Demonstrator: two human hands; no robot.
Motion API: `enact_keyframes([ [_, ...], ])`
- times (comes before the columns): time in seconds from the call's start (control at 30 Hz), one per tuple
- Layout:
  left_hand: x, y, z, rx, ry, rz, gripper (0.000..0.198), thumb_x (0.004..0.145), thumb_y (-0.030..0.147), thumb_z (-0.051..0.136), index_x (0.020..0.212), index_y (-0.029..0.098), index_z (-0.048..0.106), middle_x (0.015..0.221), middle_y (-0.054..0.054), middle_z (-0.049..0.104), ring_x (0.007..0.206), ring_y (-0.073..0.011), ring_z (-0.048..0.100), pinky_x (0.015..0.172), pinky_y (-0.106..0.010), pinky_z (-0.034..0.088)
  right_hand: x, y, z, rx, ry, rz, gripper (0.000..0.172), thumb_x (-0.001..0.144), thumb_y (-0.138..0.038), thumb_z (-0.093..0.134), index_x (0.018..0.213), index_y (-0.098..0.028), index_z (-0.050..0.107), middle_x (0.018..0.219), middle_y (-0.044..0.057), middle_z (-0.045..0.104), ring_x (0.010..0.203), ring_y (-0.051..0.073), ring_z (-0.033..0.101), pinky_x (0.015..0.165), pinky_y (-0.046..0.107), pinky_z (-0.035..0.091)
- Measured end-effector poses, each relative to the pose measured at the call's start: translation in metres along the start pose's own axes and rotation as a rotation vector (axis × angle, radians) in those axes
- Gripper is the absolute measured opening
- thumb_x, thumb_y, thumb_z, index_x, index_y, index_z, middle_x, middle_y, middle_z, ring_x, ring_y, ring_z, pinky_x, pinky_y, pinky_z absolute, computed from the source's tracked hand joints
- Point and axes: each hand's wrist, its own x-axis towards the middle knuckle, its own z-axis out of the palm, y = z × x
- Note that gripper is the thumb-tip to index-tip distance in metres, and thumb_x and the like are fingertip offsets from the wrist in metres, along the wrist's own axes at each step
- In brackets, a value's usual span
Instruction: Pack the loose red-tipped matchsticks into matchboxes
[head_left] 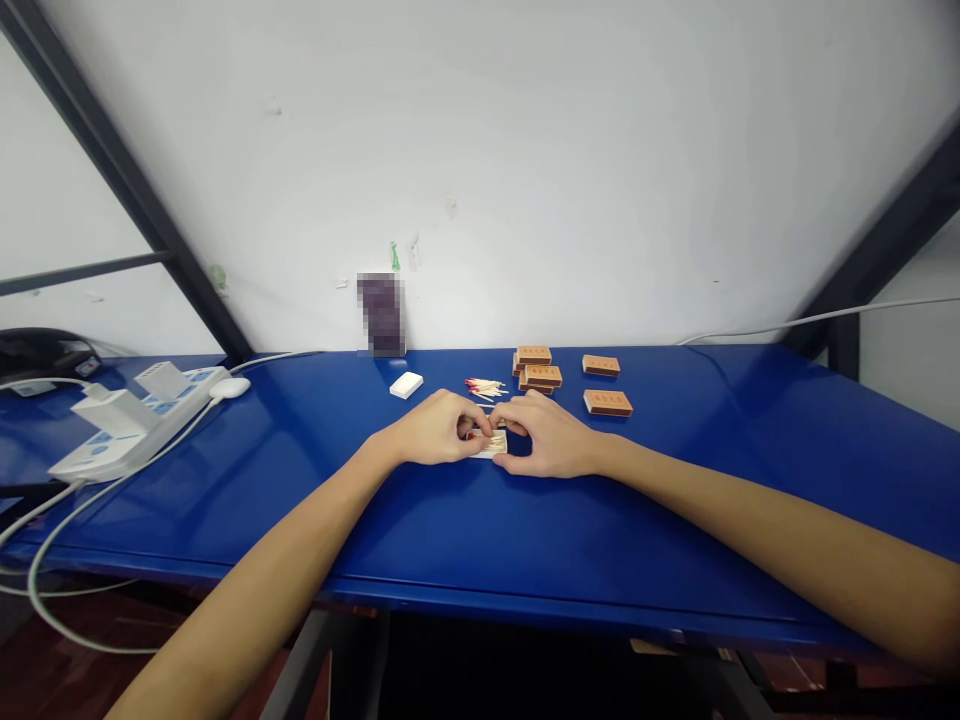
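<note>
A small white matchbox tray (492,453) with matches (496,441) in it lies on the blue table in front of me. My left hand (439,428) is at its left end, with thumb and fingertips closed over the matches inside. From the right, my right hand (551,438) curls around the tray, its thumb at the near corner and its fingertips by the far side. Part of the tray is hidden under my fingers. Just beyond my hands is a loose pile of red-tipped matches (487,387).
Several orange matchboxes (544,375) are stacked behind my right hand, and two more matchboxes (608,402) lie farther right. A white box-like piece (406,385) rests behind my left hand. At left sits a power strip (142,425) with cables. A blurred purple rectangle (382,315) stands against the wall.
</note>
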Motion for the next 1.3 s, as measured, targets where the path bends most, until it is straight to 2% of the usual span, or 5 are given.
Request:
enact_keyframes([
  [0.27, 0.0003, -0.0008, 0.0000, -0.049, -0.040, 0.003, 0.025, 0.085, 0.034, 0.064, 0.093, 0.014, 0.077, 0.073, -0.002, 0.066, 0.056, -0.0083, 0.045, 0.054, -0.021, 0.035, 0.0001, 0.0011, 0.0010, 0.000, -0.007, -0.013, 0.021, 0.080, -0.037, 0.064, 0.080, -0.020, 0.052, 0.068, -0.004, 0.051, 0.061, 0.013, 0.042, 0.070, 0.030, 0.030],
  [0.47, 0.0027, 0.0016, -0.0001, 0.097, 0.047, -0.007, 0.017, 0.083, 0.028, 0.066, 0.082, 0.015, 0.077, 0.066, 0.000, 0.064, 0.056, -0.0085, 0.047, 0.056, -0.022, 0.034, -0.0007, 0.0019, 0.0016, -0.002, -0.011, 0.010, 0.021, 0.079, -0.037, 0.065, 0.084, -0.020, 0.054, 0.068, -0.004, 0.050, 0.064, 0.015, 0.043, 0.070, 0.030, 0.031],
  [0.63, 0.0010, 0.0038, 0.0019, 0.012, -0.022, -0.002, 0.023, 0.085, 0.034, 0.064, 0.086, 0.014, 0.076, 0.059, 0.002, 0.054, 0.051, -0.0075, 0.038, 0.052, -0.022, 0.032, -0.0003, 0.0012, 0.0004, -0.003, -0.005, 0.001, 0.022, 0.080, -0.038, 0.064, 0.079, -0.021, 0.050, 0.066, -0.004, 0.050, 0.061, 0.014, 0.042, 0.069, 0.030, 0.030],
  [0.9, 0.0003, 0.0026, 0.0024, -0.097, -0.079, 0.017, 0.020, 0.083, 0.025, 0.059, 0.092, 0.015, 0.074, 0.062, 0.003, 0.053, 0.053, -0.0076, 0.036, 0.053, -0.022, 0.031, 0.0007, 0.0013, 0.0006, -0.004, 0.006, -0.032, 0.021, 0.080, -0.038, 0.064, 0.079, -0.021, 0.052, 0.067, -0.003, 0.052, 0.063, 0.014, 0.043, 0.069, 0.030, 0.030],
  [1.3, 0.0039, 0.0020, 0.0043, 0.077, 0.092, 0.033, 0.031, 0.086, 0.039, 0.062, 0.068, 0.014, 0.067, 0.058, 0.003, 0.054, 0.052, -0.0072, 0.041, 0.052, -0.023, 0.030, 0.0008, 0.0012, 0.0008, -0.018, 0.008, -0.026, 0.020, 0.078, -0.036, 0.066, 0.081, -0.020, 0.054, 0.066, -0.003, 0.050, 0.064, 0.015, 0.044, 0.068, 0.029, 0.031],
])
